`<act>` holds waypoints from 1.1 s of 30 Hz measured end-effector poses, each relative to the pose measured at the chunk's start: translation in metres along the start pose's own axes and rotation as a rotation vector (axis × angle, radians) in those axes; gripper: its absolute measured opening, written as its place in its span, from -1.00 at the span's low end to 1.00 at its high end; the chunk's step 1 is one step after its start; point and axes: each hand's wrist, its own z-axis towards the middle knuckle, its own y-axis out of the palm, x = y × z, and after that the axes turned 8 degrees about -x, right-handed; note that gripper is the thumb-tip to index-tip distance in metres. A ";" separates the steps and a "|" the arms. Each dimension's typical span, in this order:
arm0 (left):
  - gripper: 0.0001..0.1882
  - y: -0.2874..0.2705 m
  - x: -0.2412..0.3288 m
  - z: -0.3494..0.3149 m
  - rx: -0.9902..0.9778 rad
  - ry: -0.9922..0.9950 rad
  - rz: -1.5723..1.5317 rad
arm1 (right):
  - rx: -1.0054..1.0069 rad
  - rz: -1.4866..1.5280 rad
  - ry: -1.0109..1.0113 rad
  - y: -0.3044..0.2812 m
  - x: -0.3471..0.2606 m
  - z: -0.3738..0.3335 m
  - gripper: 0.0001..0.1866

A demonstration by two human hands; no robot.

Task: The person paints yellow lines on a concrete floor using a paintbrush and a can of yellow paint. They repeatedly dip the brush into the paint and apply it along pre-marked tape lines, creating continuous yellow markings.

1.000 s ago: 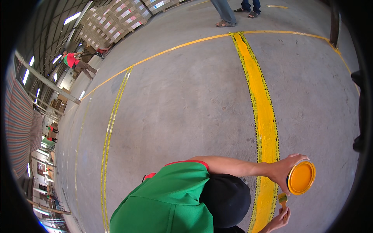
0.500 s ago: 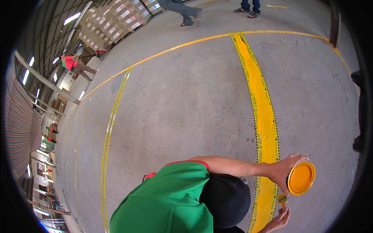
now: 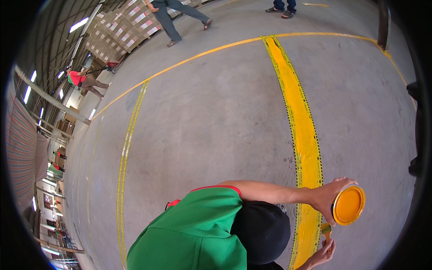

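Note:
My left hand [image 3: 325, 201] grips the side of a round can [image 3: 349, 205] whose top shows an orange-yellow paint surface inside a rim. Its forearm reaches across the painted strip from a green sleeve with red trim. Just below the can, my right hand [image 3: 322, 254] holds a paintbrush [image 3: 327, 231] by its handle, bristles pointing toward the can's underside. A long wet-looking yellow strip [image 3: 299, 117] runs along the floor beneath my arm, edged on both sides by yellow-and-black tape [image 3: 286, 104]. A rounded black shape hides part of the strip's near left side.
Thin paired yellow lines [image 3: 128, 135] run across the grey concrete floor [image 3: 211, 126] on the left. Stacked cartons [image 3: 119, 31] stand far left. One person [image 3: 85, 82] is near a red pallet jack [image 3: 114, 65]; another's legs [image 3: 168, 22] cross behind. A dark post [image 3: 383, 27] rises at far right.
The person in grey trousers has walked left, and the one near the pallet jack has shifted slightly left. My view has tilted a little; both hands stay almost where they were.

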 end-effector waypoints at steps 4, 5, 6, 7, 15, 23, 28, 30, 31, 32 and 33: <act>0.24 0.001 -0.001 0.002 0.001 0.009 -0.008 | -0.011 -0.019 0.034 -0.002 0.001 0.000 -0.64; 0.23 0.001 -0.003 0.003 -0.006 0.007 -0.016 | -0.017 -0.028 0.031 -0.002 0.002 0.001 -0.64; 0.22 0.001 -0.004 0.003 -0.012 0.005 -0.025 | -0.023 -0.037 0.029 -0.003 0.002 0.001 -0.64; 0.21 0.002 -0.005 0.004 -0.013 0.010 -0.036 | -0.013 -0.042 0.031 -0.003 0.004 0.001 -0.64; 0.24 -0.001 -0.002 0.010 -0.042 -0.021 -0.027 | 0.012 0.038 0.016 0.002 0.009 0.008 -0.64; 0.24 0.006 -0.022 0.004 -0.074 -0.109 0.075 | 0.091 0.265 0.173 0.023 -0.032 -0.026 -0.73; 0.24 -0.018 -0.018 -0.002 -0.212 -0.092 0.161 | 0.181 0.362 0.205 0.050 0.006 -0.068 -0.76; 0.33 -0.019 -0.022 -0.001 -0.177 0.042 0.208 | 0.260 0.439 0.292 0.056 0.026 -0.085 -0.74; 0.34 -0.010 -0.024 -0.002 -0.243 0.047 0.239 | 0.340 0.364 0.375 0.040 0.044 -0.099 -0.74; 0.35 -0.007 -0.028 -0.004 -0.277 0.036 0.255 | 0.401 0.307 0.403 0.026 0.062 -0.113 -0.75; 0.36 -0.001 -0.030 -0.004 -0.322 0.046 0.273 | 0.453 0.248 0.437 0.008 0.075 -0.125 -0.76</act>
